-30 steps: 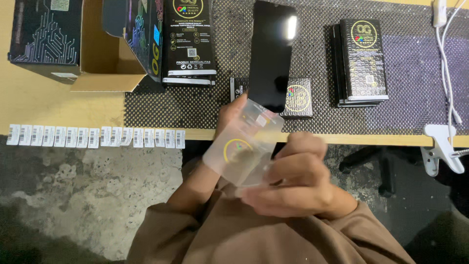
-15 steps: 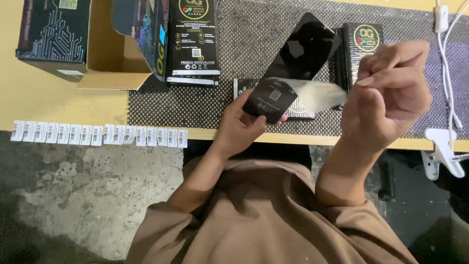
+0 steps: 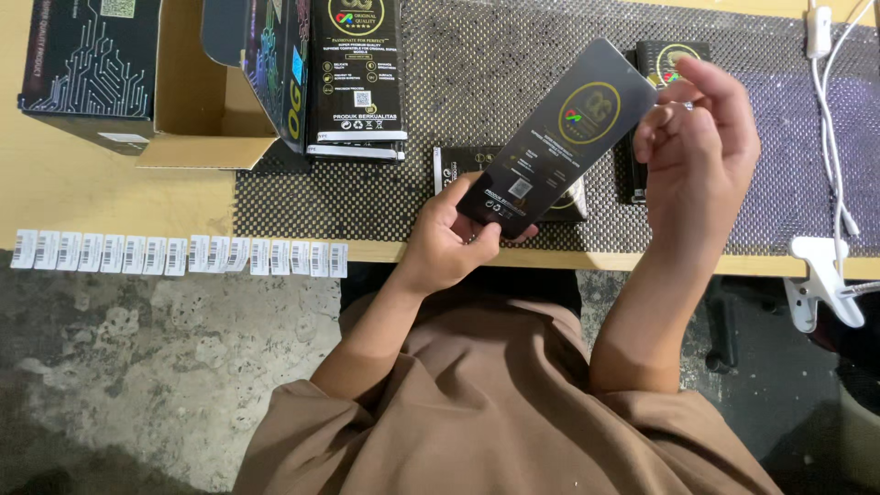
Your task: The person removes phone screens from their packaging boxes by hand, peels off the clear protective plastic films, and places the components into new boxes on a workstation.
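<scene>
A pale wooden table (image 3: 82, 197) runs across the top of the view, its near edge above a rough grey concrete floor (image 3: 137, 367). Much of the table is covered by a black dotted mat (image 3: 477, 82). At the back left stands an open cardboard box (image 3: 188, 110) with a dark printed outer face, and just beside it on the mat lies a stack of long black packets (image 3: 356, 78) with a round gold emblem. The person's brown shirt (image 3: 495, 412) fills the bottom centre. A strip of small white barcode labels (image 3: 179, 256) is stuck along the table's front edge on the left. At the right, a white cable (image 3: 830, 119) trails down to a white clamp (image 3: 825, 280) gripping the table edge. Held in the air above the mat, tilted up to the right, is a flat black sleeve (image 3: 559, 128). The left hand (image 3: 454, 238) pinches its lower end, thumb on top and fingers curled beneath. The right hand (image 3: 701, 151) is at its upper end, fingers bent inward and close together, touching the sleeve's top corner; how firmly it grips cannot be told. Another small stack of black packets (image 3: 674, 60) lies behind the right hand, and a smaller dark packet (image 3: 463, 165) lies flat under the sleeve.
</scene>
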